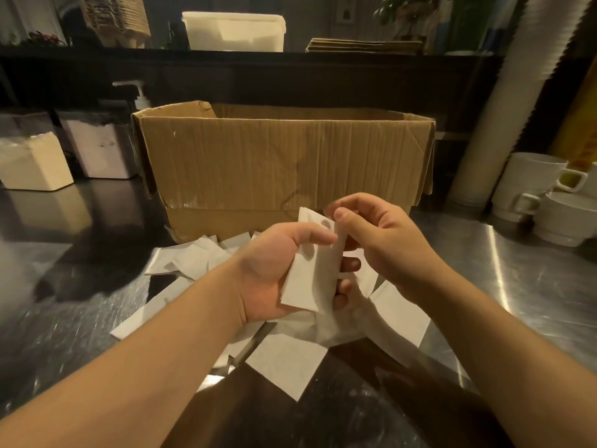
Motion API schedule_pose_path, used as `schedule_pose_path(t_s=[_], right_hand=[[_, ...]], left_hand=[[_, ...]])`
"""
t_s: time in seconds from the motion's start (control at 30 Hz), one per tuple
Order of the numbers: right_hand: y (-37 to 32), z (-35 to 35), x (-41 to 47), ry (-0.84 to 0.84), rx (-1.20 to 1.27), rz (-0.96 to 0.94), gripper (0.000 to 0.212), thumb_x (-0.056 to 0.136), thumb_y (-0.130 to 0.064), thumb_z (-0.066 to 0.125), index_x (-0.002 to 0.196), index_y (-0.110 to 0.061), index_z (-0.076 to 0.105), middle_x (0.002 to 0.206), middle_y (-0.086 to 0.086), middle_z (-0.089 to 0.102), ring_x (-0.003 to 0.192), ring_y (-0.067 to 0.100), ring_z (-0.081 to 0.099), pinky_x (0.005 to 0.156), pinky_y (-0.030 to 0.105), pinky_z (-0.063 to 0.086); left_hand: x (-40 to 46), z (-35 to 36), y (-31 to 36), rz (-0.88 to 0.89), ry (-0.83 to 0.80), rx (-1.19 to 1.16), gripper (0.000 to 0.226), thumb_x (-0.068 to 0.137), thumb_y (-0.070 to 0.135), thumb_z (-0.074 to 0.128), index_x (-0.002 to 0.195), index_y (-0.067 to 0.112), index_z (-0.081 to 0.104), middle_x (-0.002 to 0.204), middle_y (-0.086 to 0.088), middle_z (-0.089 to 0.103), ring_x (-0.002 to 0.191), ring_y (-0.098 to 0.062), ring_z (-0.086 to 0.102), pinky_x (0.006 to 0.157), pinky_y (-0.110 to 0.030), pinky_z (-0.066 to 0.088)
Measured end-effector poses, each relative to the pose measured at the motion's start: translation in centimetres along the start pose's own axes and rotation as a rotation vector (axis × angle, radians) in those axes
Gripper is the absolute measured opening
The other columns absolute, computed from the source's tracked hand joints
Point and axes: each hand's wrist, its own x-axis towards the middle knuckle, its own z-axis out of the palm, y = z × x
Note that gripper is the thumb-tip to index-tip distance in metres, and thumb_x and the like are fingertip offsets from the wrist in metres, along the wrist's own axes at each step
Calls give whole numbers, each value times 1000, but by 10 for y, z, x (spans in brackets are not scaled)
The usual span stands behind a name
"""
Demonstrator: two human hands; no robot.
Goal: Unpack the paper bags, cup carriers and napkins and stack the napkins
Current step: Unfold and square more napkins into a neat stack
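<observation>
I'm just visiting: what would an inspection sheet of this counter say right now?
Surface: shiny metal counter.
Job's things: loose napkins scattered flat; open cardboard box behind them.
Clutter: white mugs at right; two tubs at left; pump bottle.
Hands: left hand holds a small napkin stack; right hand pinches its top edge.
Cables: nothing seen.
Surroundings: dark shelf with a white bin.

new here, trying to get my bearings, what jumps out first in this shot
Both hands meet at centre: the left hand grips a small stack of napkins, the right hand pinching its top edge. More loose napkins lie scattered on the steel counter below, with an open cardboard box just behind.
</observation>
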Motion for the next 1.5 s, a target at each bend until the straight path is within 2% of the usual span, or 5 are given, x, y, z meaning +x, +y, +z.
schedule_pose_path(t_s=[0.57, 0.93, 1.23, 1.37, 1.5], right_hand=[[7, -1, 0, 6, -88, -224, 15, 90, -46, 64, 102, -36, 67, 107, -11, 64, 101, 19, 67, 76, 39, 65], [-3, -1, -3, -119, -47, -81, 19, 86, -45, 62, 99, -32, 68, 104, -7, 69, 97, 17, 70, 75, 35, 64], [34, -57, 35, 72, -590, 410, 15, 98, -24, 60, 112, -21, 61, 108, 2, 66, 88, 19, 60, 69, 28, 45], [53, -69, 38, -90, -951, 591, 47, 81, -66, 66, 97, -22, 61, 86, -4, 61, 77, 18, 59, 66, 30, 45], [49, -65, 30, -112, -937, 668, 43, 83, -59, 73, 82, -20, 54, 82, 0, 60, 74, 18, 57, 55, 27, 40]], left_hand=[[1, -2, -6, 101, 189, 360, 69, 66, 31, 81, 130, 11, 65, 119, -30, 65, 112, -45, 61, 110, -58, 46], [-5, 7, -3, 80, 95, 242, 56, 82, 26, 72, 134, 10, 58, 104, -21, 69, 95, -38, 68, 84, -49, 59], [-2, 3, 1, 93, 39, -195, 61, 86, 41, 62, 140, 13, 55, 118, -17, 55, 77, -27, 57, 76, -38, 47], [0, 2, 0, 112, 99, -242, 71, 81, 41, 65, 145, 11, 54, 118, -16, 58, 77, -27, 57, 73, -37, 48], [0, 5, -2, 108, 133, -196, 70, 77, 40, 65, 140, 11, 59, 116, -16, 60, 78, -25, 56, 73, -35, 46]])
